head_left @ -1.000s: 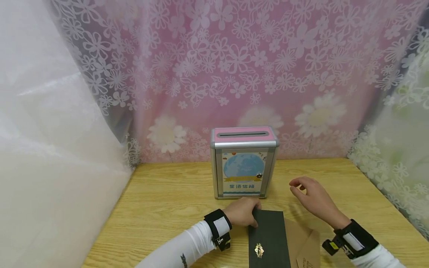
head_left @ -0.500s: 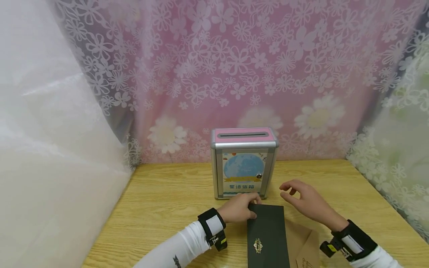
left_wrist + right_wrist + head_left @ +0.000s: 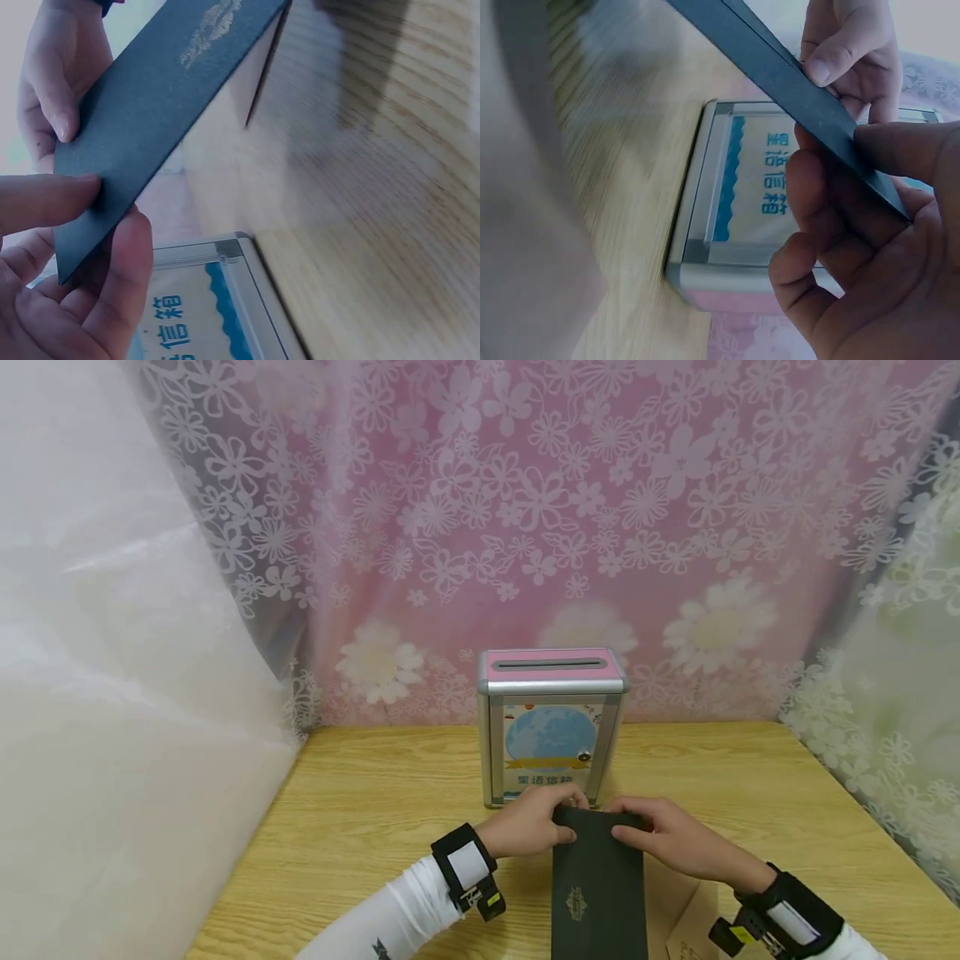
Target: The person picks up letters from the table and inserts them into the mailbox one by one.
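Observation:
A black envelope (image 3: 600, 885) with a faint gold emblem is held by both hands at its far end, its far edge raised off the table. My left hand (image 3: 528, 822) pinches the far left corner, thumb on top and fingers beneath, as the left wrist view shows at the envelope (image 3: 142, 112). The far right corner is pinched by my right hand (image 3: 675, 839), with the thumb (image 3: 904, 150) on the upper face. Under and to the right of the black envelope lies a brown kraft envelope (image 3: 693, 914), partly covered.
Just beyond the hands stands a silver-framed letter box (image 3: 555, 735) with a slot (image 3: 550, 665) in its pink top. The wood-grain table (image 3: 375, 827) extends around it. A pink floral curtain (image 3: 525, 527) hangs behind, and whitish sheeting (image 3: 135, 652) hangs at the left.
My right hand has moved left and taken hold of the black envelope's far right corner. The envelope's far edge, pinched by my left hand, has risen and moved slightly forward.

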Available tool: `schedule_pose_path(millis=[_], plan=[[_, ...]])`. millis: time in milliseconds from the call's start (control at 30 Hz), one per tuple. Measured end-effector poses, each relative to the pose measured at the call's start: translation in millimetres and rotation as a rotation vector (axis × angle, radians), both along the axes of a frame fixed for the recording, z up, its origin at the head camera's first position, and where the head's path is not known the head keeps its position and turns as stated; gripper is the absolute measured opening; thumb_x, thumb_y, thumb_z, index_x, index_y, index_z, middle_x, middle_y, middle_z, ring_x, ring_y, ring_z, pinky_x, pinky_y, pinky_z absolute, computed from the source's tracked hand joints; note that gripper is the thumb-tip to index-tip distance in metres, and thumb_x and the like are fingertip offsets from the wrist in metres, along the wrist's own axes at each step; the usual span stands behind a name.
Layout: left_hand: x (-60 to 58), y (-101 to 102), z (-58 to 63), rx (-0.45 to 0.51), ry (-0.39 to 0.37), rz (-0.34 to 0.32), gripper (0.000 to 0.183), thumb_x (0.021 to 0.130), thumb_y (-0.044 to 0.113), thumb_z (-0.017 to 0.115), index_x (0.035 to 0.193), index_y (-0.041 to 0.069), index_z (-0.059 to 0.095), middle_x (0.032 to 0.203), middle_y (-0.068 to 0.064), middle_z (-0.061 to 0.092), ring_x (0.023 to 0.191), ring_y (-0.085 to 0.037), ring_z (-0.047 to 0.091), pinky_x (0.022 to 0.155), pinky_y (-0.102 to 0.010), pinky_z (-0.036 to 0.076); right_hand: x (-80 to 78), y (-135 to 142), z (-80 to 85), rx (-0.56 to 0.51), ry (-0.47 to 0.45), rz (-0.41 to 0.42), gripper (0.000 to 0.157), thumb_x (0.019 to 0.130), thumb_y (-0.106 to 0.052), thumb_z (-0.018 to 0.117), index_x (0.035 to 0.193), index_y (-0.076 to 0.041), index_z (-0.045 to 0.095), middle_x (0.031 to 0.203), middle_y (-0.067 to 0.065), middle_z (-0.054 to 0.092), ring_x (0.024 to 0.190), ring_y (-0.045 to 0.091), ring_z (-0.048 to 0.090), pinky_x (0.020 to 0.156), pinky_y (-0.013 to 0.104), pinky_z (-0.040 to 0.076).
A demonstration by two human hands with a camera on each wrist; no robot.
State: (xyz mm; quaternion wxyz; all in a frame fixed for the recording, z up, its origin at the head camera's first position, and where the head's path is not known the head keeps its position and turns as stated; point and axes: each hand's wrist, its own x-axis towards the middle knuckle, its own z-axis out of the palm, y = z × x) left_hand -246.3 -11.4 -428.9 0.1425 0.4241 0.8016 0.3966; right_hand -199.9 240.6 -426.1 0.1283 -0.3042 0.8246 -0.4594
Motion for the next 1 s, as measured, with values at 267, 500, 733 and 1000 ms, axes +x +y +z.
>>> schedule_pose_path(millis=[267, 500, 733, 1000], plan=[[6.8, -8, 11.8, 0.093, -0.027, 0.073, 0.041, 0.091, 0.028, 0.065, 0.127, 0.024, 0.047, 0.087, 0.004, 0.059, 0.066, -0.008, 0.056, 0.056, -0.023, 0.047, -0.9, 0, 18.4, -0.123, 0.024, -0.022, 0.021, 0.1, -0.011, 0.048, 0.116, -0.004, 0.059, 0.103, 0.016, 0.063, 0.086, 0.025, 0.062, 0.07, 0.037, 0.054], [10.4, -17, 11.0, 0.159, -0.051, 0.066, 0.025, 0.09, 0.03, 0.066, 0.106, 0.02, 0.049, 0.081, 0.002, 0.056, 0.062, -0.011, 0.053, 0.054, -0.021, 0.042, -2.7, -1, 37.2, -0.113, 0.083, -0.114, 0.02, 0.1, -0.012, 0.049, 0.116, -0.006, 0.059, 0.103, 0.013, 0.064, 0.088, 0.023, 0.062, 0.073, 0.036, 0.054], [12.2, -21, 7.4, 0.132, 0.011, 0.085, 0.016, 0.092, 0.022, 0.064, 0.094, 0.016, 0.049, 0.079, 0.001, 0.051, 0.062, -0.009, 0.049, 0.054, -0.02, 0.039, -5.4, 2, 48.5, -0.07, 0.172, -0.214, 0.021, 0.099, -0.016, 0.051, 0.117, -0.009, 0.06, 0.102, 0.008, 0.065, 0.088, 0.019, 0.062, 0.074, 0.034, 0.054], [13.6, -24, 9.0, 0.149, 0.023, 0.118, 0.011, 0.095, 0.016, 0.06, 0.104, 0.015, 0.054, 0.096, 0.001, 0.056, 0.074, -0.006, 0.059, 0.059, -0.022, 0.052, -9.0, 2, 58.5, -0.04, 0.245, -0.281, 0.024, 0.099, -0.017, 0.052, 0.12, -0.009, 0.059, 0.102, 0.006, 0.066, 0.088, 0.016, 0.062, 0.073, 0.033, 0.054]])
